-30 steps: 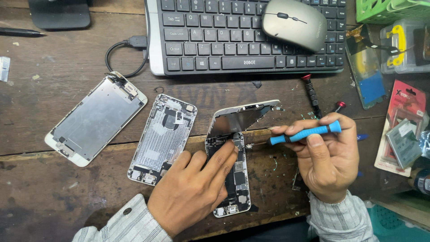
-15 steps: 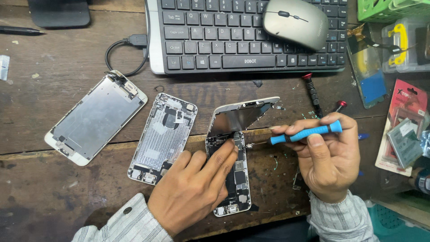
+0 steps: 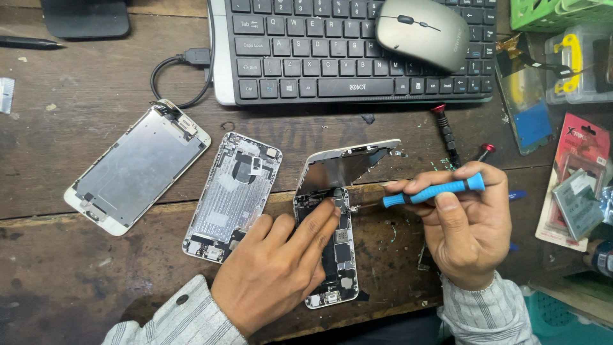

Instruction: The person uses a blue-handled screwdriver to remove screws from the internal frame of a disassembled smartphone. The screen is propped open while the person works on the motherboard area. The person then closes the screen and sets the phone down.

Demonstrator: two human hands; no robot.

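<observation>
Wooden and scarred, the workbench (image 3: 76, 281) carries three phone parts in a row, seen from the head camera; at the left lies one detached screen panel (image 3: 137, 167), metal back upward; just right of it lies one empty silver rear housing (image 3: 233, 188); right again lies one opened phone (image 3: 329, 255), its own screen (image 3: 345, 167) lifted on edge and leaning away toward the far side.

Two hands work on that opened phone; the left hand (image 3: 274, 275) rests flat over its near-left part, fingers stretched, the fingertips (image 3: 331, 211) pressing on the inner parts close under the raised screen; it pins the phone down rather than wrapping it. The right hand (image 3: 463, 233) is closed around one blue-handled screwdriver (image 3: 431, 190), held level, its thin tip pointing left and meeting the phone's far right edge just beside the left fingertips; so the phone sits left of the right grip and directly beneath the left one.

Farther off lies one black keyboard (image 3: 306, 57) with one grey mouse (image 3: 421, 32) resting on its right end; one black cable (image 3: 172, 70) loops at its left. Two red-capped drivers (image 3: 445, 134) lie between keyboard and right hand. Packets (image 3: 578, 185) lie at the right edge.
</observation>
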